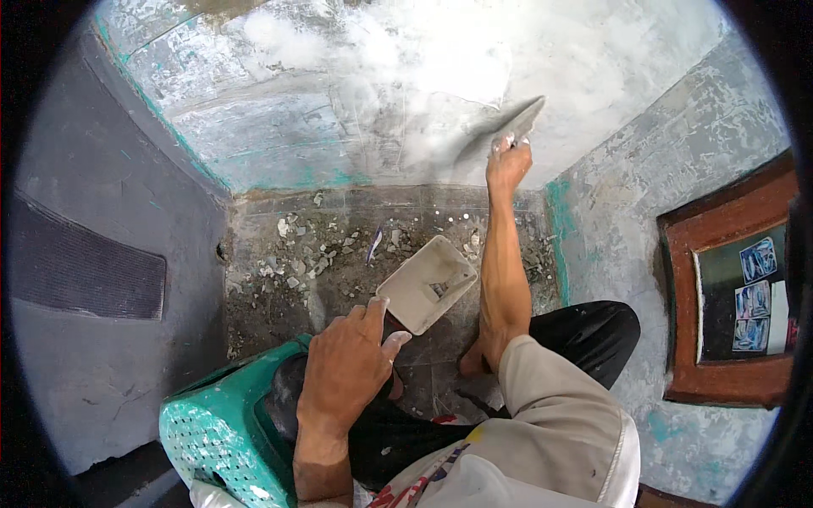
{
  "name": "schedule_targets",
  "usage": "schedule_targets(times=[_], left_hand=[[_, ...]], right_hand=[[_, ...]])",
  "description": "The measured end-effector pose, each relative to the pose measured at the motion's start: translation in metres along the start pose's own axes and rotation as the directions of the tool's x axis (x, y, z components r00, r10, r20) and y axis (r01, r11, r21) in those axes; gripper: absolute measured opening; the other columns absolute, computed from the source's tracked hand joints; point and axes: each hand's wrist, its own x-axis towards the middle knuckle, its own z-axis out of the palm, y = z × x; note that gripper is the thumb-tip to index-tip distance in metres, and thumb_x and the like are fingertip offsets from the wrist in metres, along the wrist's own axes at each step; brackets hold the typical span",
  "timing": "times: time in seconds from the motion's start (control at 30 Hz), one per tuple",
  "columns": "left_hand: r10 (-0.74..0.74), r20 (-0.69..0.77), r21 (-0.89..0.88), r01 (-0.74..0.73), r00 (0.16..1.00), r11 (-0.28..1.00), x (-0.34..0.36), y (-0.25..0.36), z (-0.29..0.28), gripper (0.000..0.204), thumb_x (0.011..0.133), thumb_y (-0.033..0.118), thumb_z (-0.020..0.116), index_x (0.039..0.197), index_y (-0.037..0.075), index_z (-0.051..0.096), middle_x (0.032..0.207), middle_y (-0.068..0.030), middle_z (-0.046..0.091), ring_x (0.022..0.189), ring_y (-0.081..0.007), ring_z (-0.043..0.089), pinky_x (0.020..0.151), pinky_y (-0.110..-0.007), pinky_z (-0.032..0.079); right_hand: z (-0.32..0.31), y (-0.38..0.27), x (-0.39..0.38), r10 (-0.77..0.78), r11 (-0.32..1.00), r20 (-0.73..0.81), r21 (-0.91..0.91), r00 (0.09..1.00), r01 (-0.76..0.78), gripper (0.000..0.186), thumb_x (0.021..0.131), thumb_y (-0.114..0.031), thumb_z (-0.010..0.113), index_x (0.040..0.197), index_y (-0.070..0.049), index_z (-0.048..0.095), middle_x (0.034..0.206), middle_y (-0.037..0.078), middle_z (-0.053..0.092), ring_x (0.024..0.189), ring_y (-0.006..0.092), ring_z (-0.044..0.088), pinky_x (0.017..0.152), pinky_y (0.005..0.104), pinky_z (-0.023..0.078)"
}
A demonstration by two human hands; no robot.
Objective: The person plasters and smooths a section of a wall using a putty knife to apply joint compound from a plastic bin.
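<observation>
My right hand (510, 161) is closed around a putty knife (529, 118), its broad, pale-smeared blade tilted against the whitened wall (440, 93). White stuff coats those fingers. On the left, my left hand (349, 351) hangs forward above my bent knee, thumb and fingers apart. Its fingertips overlap the near-left corner of a beige rectangular tub (429, 284); whether they touch it I cannot tell. Inside the tub lies a small greyish patch or piece.
Flaked plaster chips (296, 262) litter the floor along the wall's foot. A paint-spattered green plastic stool (212, 432) stands at the lower left. Side walls hem in this corner: dark grey on the left (110, 356), patchy grey on the right, with a brown wooden frame (677, 254).
</observation>
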Motion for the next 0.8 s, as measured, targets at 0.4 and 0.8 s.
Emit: schedule_targets(times=[0.4, 0.8], left_hand=[[-0.059, 0.042, 0.067, 0.056, 0.997, 0.996, 0.006, 0.003, 0.005, 0.050, 0.095, 0.039, 0.068, 0.128, 0.003, 0.059, 0.110, -0.0202, 0.071, 0.100, -0.0414, 0.068, 0.086, -0.050, 0.055], [-0.027, 0.031, 0.020, 0.026, 0.999, 0.999, 0.001, 0.008, -0.003, 0.050, 0.095, 0.038, 0.068, 0.129, 0.002, 0.058, 0.111, -0.0183, 0.069, 0.101, -0.0395, 0.068, 0.085, -0.048, 0.055]], right_hand=[[0.100, -0.109, -0.145, -0.575, 0.805, 0.148, 0.278, 0.805, 0.524, 0.055, 0.091, -0.003, 0.062, 0.144, 0.003, 0.050, 0.088, 0.017, 0.070, 0.067, 0.0319, 0.067, 0.057, 0.0437, 0.055], [-0.002, -0.079, 0.016, -0.560, 0.804, -0.143, -0.331, 0.816, 0.493, 0.024, 0.093, -0.015, 0.070, 0.112, 0.001, 0.070, 0.081, 0.016, 0.071, 0.068, 0.0287, 0.070, 0.054, 0.0426, 0.055]])
